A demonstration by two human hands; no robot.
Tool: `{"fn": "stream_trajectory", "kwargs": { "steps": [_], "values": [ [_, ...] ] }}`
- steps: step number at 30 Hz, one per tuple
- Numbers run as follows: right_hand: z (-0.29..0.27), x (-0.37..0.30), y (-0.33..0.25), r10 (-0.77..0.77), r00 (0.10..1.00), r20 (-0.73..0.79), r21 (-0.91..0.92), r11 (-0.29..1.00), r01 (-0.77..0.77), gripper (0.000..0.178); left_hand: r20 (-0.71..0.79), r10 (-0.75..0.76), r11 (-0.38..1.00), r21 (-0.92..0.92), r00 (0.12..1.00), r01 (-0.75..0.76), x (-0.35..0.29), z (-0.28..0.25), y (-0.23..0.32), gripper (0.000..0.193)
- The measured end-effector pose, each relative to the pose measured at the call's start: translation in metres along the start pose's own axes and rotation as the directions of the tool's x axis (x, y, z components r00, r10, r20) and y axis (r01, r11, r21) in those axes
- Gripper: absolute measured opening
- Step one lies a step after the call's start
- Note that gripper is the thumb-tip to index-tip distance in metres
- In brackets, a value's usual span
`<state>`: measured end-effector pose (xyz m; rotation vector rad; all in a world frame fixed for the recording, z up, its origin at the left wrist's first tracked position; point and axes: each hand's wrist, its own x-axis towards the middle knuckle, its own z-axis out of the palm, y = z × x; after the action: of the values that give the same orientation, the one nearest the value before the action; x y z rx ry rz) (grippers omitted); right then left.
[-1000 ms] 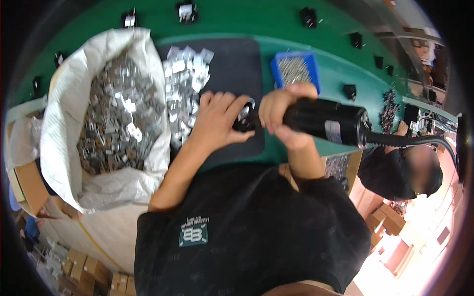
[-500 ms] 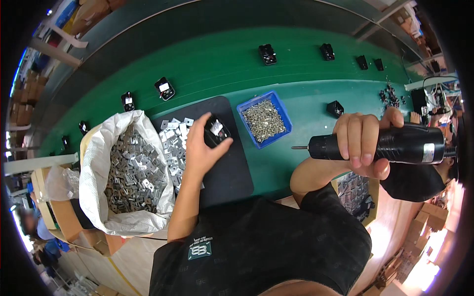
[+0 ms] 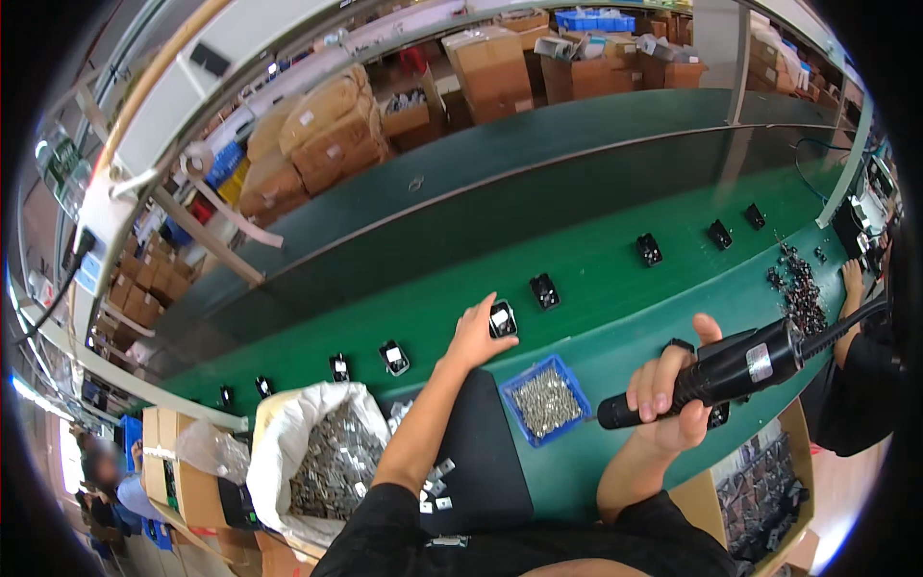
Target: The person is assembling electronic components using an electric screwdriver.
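My left hand (image 3: 473,335) reaches forward over the green conveyor belt (image 3: 596,288) and holds a small black part with a metal insert (image 3: 502,318) at the belt's surface. My right hand (image 3: 673,394) is raised to the right, gripping a black electric screwdriver (image 3: 716,370) that points left, with its cable running off to the right. Between my arms sits a blue tray of small screws (image 3: 545,399). A black mat (image 3: 486,462) with a few loose metal pieces (image 3: 435,481) lies in front of me.
More black parts (image 3: 544,289) ride the belt in a spaced row. A white sack of metal pieces (image 3: 327,457) stands at my left. Another person's hand (image 3: 852,277) works beside a pile of dark parts (image 3: 796,288) at right. Cardboard boxes (image 3: 317,125) are stacked beyond the belt.
My left hand lifted the black part off the mat and carried it forward onto the belt. My right hand drew the screwdriver away to the right and upward. The view tilted up.
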<state>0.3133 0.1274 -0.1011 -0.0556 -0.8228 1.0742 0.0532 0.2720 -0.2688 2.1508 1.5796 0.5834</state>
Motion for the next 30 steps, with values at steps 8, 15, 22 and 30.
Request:
{"fn": "stream_trajectory", "kwargs": {
  "steps": [8, 15, 22, 30],
  "values": [
    [-0.002, 0.007, 0.002, -0.033, 0.998, 0.055, 0.004, 0.999, 0.033, 0.079, -0.015, 0.176, 0.944, 0.287, 0.984, -0.164, 0.048, -0.007, 0.044, 0.100],
    [0.001, 0.007, 0.003, -0.013, 0.999, 0.038, 0.002, 1.000, 0.013, 0.076, 0.047, 0.251, 0.899, 0.358, 0.967, -0.251, 0.088, 0.022, 0.057, 0.071],
    [0.001, 0.006, 0.004, 0.019, 0.998, 0.061, 0.008, 1.000, -0.020, 0.079, -0.082, 0.288, 0.928, 0.271, 0.954, -0.257, 0.050, -0.012, 0.065, 0.067],
    [-0.007, 0.013, 0.016, 0.046, 0.995, 0.084, -0.167, 0.985, -0.031, 0.079, -0.304, -0.051, 0.999, -0.015, 0.951, 0.049, -0.149, -0.066, 0.064, 0.074]
  ]
}}
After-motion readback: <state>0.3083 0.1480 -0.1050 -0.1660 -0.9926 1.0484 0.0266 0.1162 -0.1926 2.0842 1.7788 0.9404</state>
